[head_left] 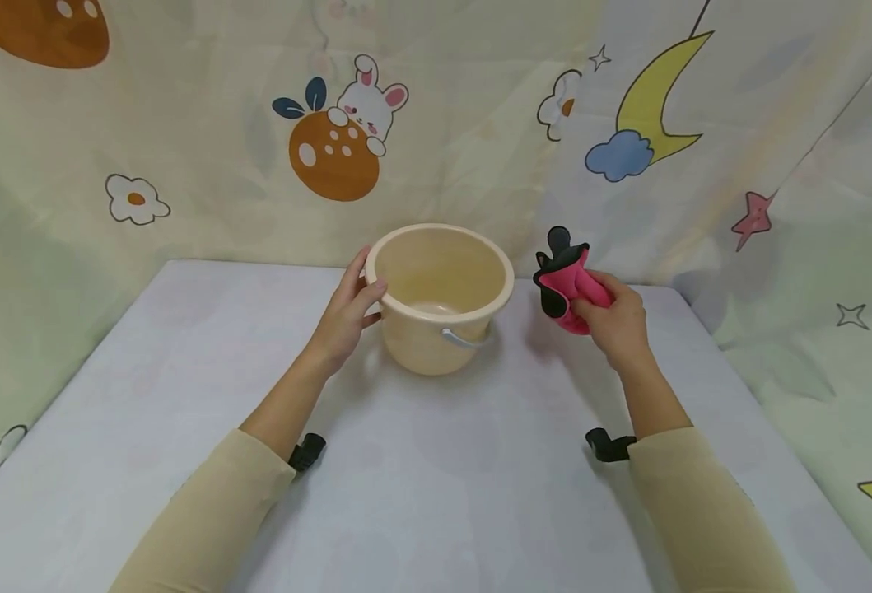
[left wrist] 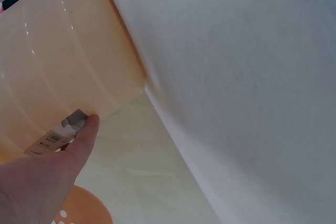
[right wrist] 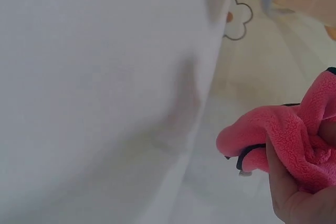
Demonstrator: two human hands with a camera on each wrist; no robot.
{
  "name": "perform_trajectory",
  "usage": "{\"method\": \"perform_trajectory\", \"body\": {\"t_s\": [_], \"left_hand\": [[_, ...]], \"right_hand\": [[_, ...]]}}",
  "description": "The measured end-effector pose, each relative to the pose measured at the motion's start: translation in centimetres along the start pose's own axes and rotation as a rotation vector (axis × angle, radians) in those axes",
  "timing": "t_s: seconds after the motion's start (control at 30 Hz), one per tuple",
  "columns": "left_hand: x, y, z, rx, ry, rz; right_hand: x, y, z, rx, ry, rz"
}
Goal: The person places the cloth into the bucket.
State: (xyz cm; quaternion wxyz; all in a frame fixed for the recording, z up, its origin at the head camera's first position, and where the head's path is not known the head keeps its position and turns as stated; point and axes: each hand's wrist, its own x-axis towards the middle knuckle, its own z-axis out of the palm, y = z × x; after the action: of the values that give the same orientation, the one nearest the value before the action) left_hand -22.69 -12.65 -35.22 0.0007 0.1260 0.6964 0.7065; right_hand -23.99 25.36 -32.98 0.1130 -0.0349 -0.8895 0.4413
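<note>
A cream plastic bucket (head_left: 436,346) stands upright at the back of the table, its pale handle (head_left: 465,338) hanging down at the front right. My left hand (head_left: 342,317) grips it at the left, thumb at the rim and fingers against the outer wall. In the left wrist view a finger lies by a printed label (left wrist: 55,137) on the bucket (left wrist: 79,51). To the right of the bucket, my right hand (head_left: 617,321) holds a bunched pink fleecy cloth (head_left: 572,288) with black trim above the table. Soft folds of this cloth (right wrist: 294,129) bulge around the fingers in the right wrist view.
A white-covered table (head_left: 436,494) spreads under both arms, its back edge just behind the bucket. Behind it hangs a patterned curtain (head_left: 473,123) with cartoon prints. Black wrist cameras (head_left: 610,445) sit at both sleeve cuffs.
</note>
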Motion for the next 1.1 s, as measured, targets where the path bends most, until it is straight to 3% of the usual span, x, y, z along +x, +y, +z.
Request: {"method": "perform_trajectory", "body": {"t_s": [0.37, 0.57, 0.9, 1.1], "left_hand": [[0.2, 0.1, 0.3, -0.007, -0.006, -0.006], [0.3, -0.1, 0.3, -0.011, 0.002, -0.011], [0.1, -0.1, 0.3, -0.01, 0.003, -0.025], [0.0, 0.1, 0.2, -0.013, 0.008, -0.027]], "right_hand": [[-0.2, -2.4, -1.2, 0.073, -0.003, 0.007], [-0.3, -3.5, -1.8, 0.099, -0.008, -0.038], [-0.6, -5.3, -3.1, 0.099, -0.034, -0.041], [-1.1, -6.7, -3.4, 0.169, -0.026, -0.068]]}}
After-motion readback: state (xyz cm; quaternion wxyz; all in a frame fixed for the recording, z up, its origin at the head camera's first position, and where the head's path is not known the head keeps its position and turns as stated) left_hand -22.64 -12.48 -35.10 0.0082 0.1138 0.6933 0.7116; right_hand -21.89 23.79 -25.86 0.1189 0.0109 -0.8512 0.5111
